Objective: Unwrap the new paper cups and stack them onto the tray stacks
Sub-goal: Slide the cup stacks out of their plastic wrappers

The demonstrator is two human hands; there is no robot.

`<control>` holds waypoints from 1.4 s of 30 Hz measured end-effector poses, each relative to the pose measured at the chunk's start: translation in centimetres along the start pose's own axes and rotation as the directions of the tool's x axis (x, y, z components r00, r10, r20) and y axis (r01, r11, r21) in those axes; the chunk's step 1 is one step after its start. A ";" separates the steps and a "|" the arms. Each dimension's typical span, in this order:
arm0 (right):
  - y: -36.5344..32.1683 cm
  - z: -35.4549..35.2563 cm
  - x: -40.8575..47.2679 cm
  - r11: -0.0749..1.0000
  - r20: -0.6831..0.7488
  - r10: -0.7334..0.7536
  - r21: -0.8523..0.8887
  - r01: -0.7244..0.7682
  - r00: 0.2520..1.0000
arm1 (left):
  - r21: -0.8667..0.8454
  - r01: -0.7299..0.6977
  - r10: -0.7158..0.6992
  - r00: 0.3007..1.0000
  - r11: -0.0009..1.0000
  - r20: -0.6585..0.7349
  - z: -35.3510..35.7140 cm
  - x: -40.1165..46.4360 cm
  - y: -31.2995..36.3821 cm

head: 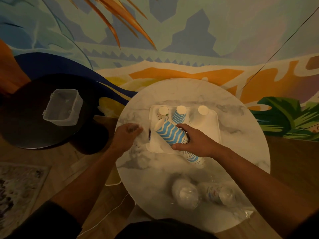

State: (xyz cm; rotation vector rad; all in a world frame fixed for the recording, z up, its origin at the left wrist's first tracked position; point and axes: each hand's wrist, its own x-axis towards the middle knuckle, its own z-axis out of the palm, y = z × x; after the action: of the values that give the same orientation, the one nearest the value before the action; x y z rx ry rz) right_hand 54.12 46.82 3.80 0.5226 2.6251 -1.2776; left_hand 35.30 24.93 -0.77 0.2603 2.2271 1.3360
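My right hand (195, 141) grips a long stack of blue-and-white zigzag paper cups (170, 132), tilted, its closed end up-left over the white tray (214, 133). On the tray stand three upside-down stacks: a patterned one (163, 113), a blue zigzag one (179, 114) and a white one (201, 115). My left hand (126, 134) hovers blurred at the table's left edge; whether its curled fingers hold clear wrap is unclear. Two wrapped cup sleeves, a white one (185, 193) and a patterned one (217, 193), lie at the near side.
The round marble table (241, 152) stands against a painted wall. A dark pen-like object (149, 134) lies left of the tray. A clear plastic box (63, 107) sits on a dark round stool (25, 118) at the left. A rug (17, 190) lies on the wooden floor.
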 end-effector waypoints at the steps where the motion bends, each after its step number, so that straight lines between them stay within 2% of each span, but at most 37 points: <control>1: -0.3 0.4 0.1 1.000 0.000 -0.011 0.016 0.011 1.000 | 0.027 0.015 -0.014 1.000 1.000 -0.017 -0.1 0.1 -0.7; 4: -1.1 1.8 0.7 0.998 0.013 -0.031 0.060 0.030 0.999 | 0.057 0.081 -0.077 0.995 0.995 -0.056 -0.2 0.3 -2.7; 10: 0.0 4.3 0.9 0.999 0.058 -0.016 0.030 0.015 0.998 | 0.078 0.183 -0.177 0.981 0.980 -0.081 0.4 -0.1 -7.0; 17: 2.2 3.5 -0.6 0.993 0.019 0.051 0.106 -0.053 0.999 | 0.190 0.237 -0.252 0.966 0.953 0.058 1.4 -1.8 -8.2; 20: 2.2 3.3 -1.1 0.992 0.012 0.050 0.118 -0.052 0.999 | 0.170 0.256 -0.276 0.955 0.952 0.107 1.7 -2.6 -8.8; 23: 2.3 2.8 -1.5 0.987 -0.005 0.047 0.152 -0.046 0.999 | 0.148 0.222 -0.241 0.962 0.964 0.131 1.8 -3.1 -8.9; 27: 2.3 2.1 -2.1 0.978 -0.044 0.045 0.203 -0.035 0.998 | 0.076 0.247 -0.254 0.962 0.966 0.098 1.9 -3.2 -8.8; 31: 2.6 1.2 -3.0 0.971 -0.061 0.044 0.236 -0.029 0.997 | -0.101 0.423 -0.420 0.906 0.900 0.055 1.8 -2.4 -9.7; 35: 3.0 0.4 -4.0 0.963 -0.095 0.042 0.268 -0.015 0.995 | -0.140 0.461 -0.477 0.872 0.876 -0.110 2.4 -3.1 -8.9; 37: 3.2 -0.1 -4.5 0.958 -0.107 0.044 0.288 -0.011 0.993 | -0.090 0.440 -0.449 0.881 0.894 -0.149 2.7 -3.7 -8.8; 39: 3.4 -0.4 -4.9 0.955 -0.114 0.043 0.295 -0.008 0.993 | -0.024 0.403 -0.402 0.904 0.915 -0.144 2.9 -4.2 -8.6; 42: 3.5 -0.8 -5.4 0.951 -0.119 0.040 0.308 -0.001 0.992 | -0.045 0.402 -0.404 0.911 0.915 -0.080 3.0 -4.3 -8.4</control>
State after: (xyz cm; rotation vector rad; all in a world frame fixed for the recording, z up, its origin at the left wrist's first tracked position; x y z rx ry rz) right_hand 60.45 48.12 3.43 0.6945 2.5179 -1.7128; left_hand 41.32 21.33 -7.68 -0.2652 2.1761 1.1647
